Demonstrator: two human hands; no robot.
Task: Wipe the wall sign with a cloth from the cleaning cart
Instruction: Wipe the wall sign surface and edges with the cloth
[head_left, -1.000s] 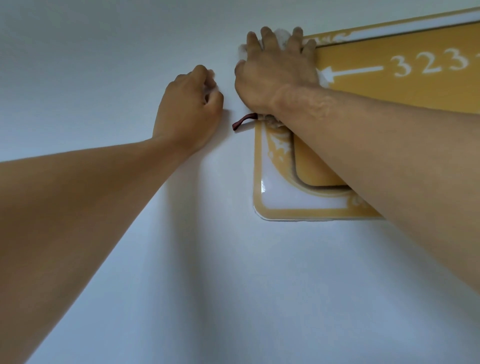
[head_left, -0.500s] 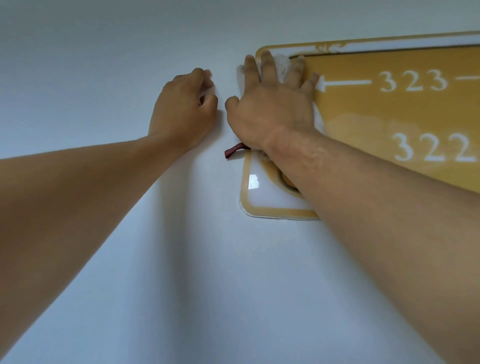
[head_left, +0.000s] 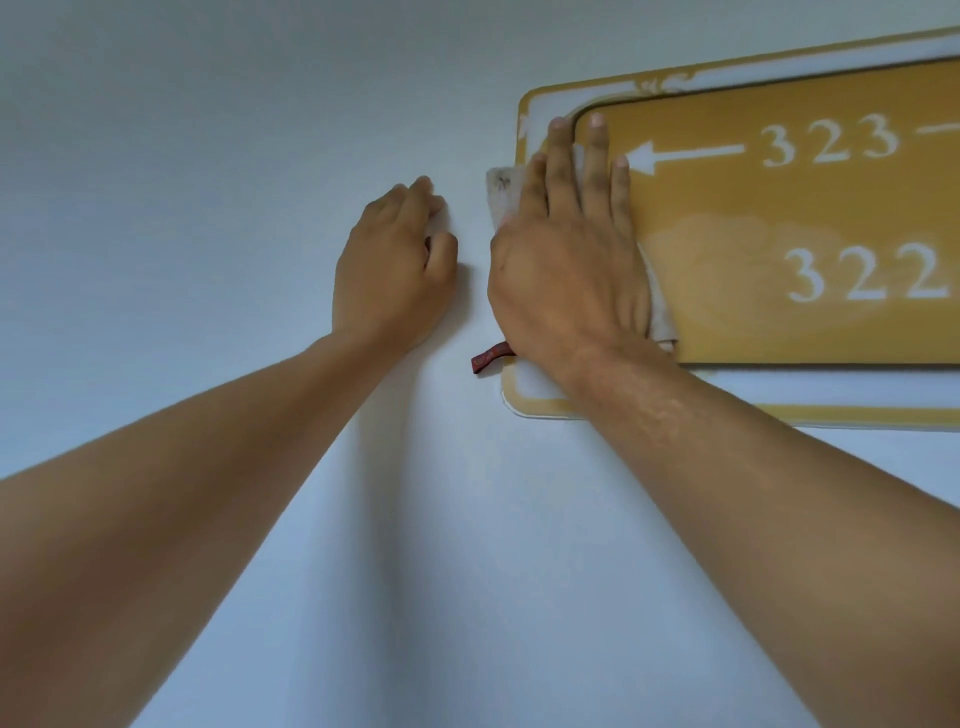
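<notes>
Right hand (head_left: 569, 260) flat, fingers spread, pressing a pale, off-white cloth (head_left: 504, 195) against the left end of the mustard-yellow rectangular wall sign (head_left: 779, 332) with its white-and-gold ornamental border. Cloth mostly hidden under the palm: one corner poking out left of the index finger, overlapping the sign's left edge and the wall, another fold showing below the little finger on the yellow panel. Small dark red fabric tag (head_left: 488, 358) sticking out from under the heel of the hand, at the sign's lower left corner. Fingertips (head_left: 597, 120) reaching up near the panel's top left corner, just beside the white arrow (head_left: 680, 155) pointing left. White numerals 323 (head_left: 828, 146) right of the arrow, 322 (head_left: 865, 275) below them. Lighter, cloudy patch (head_left: 727, 270) on the yellow surface around and left of the lower numerals.

Left hand (head_left: 395, 270) loosely curled, holding nothing, knuckles and bent fingers resting against the plain pale blue-white wall (head_left: 208, 182), just left of the sign and close beside the right hand without touching it. Both bare forearms stretched up from the bottom corners, soft shadows beneath them on the wall.
</notes>
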